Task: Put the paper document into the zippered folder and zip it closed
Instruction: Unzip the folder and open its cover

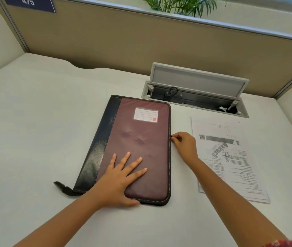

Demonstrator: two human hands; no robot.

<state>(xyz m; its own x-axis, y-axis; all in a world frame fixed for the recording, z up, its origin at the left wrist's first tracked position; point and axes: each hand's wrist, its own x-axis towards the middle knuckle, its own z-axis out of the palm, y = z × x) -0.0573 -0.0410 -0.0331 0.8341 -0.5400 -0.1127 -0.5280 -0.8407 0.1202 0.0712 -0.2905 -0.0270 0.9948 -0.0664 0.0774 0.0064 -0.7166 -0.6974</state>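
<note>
On a white desk (34,122) walled by tan partitions, the folder (138,150) lies closed, long axis running 12 to 6. Left hand (122,177) presses flat on it; right hand (184,145) pinches the zipper pull (171,136) at its 3 o'clock edge. Paper (230,157) lies further toward 3.

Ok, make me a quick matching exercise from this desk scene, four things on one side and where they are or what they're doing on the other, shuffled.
Things:
1. left hand
2. right hand
3. paper document
4. cable box lid

States:
A. raised open at the desk's back
B. lies flat right of the zippered folder
C. pinches the zipper pull
D. presses flat on the cover

Pairs: 1-D, 2-C, 3-B, 4-A
</note>
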